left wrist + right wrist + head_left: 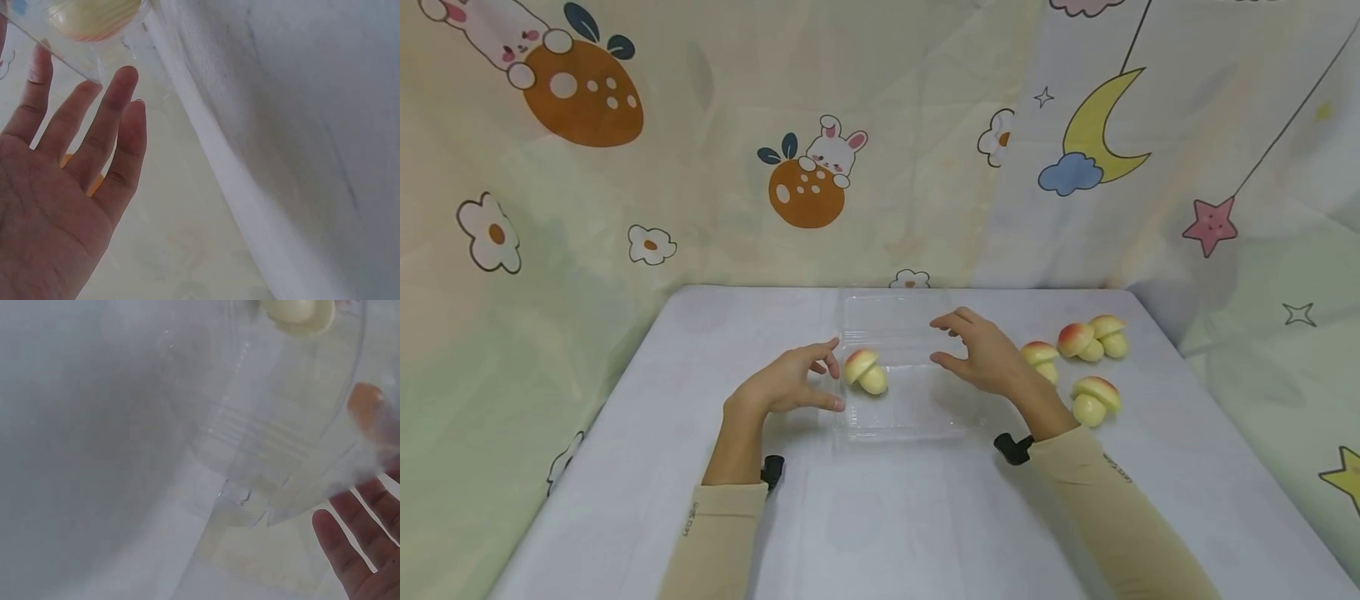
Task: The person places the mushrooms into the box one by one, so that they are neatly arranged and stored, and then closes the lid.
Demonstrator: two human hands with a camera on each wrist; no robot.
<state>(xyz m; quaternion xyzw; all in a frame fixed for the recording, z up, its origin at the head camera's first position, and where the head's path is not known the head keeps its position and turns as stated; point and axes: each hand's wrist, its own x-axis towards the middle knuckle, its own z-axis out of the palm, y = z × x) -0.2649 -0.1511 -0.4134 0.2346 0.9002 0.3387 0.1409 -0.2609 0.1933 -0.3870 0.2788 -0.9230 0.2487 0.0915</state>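
A clear plastic clamshell box lies on the table with its lid folded back. Inside, near the left wall, sits a yellow-green mushroom-shaped piece with a reddish cap; part of it shows as a rounded cap in the left wrist view. My left hand is at the box's left edge, fingers loosely extended and holding nothing; whether they touch the plastic I cannot tell. Over the box's right side, my right hand spreads thumb and fingers apart, with nothing gripped. The right wrist view shows its fingers beside the clear rim.
Several more mushroom-shaped pieces lie on the table right of the box, some partly behind the right forearm. A white cloth covers the table. A printed curtain hangs behind its far edge.
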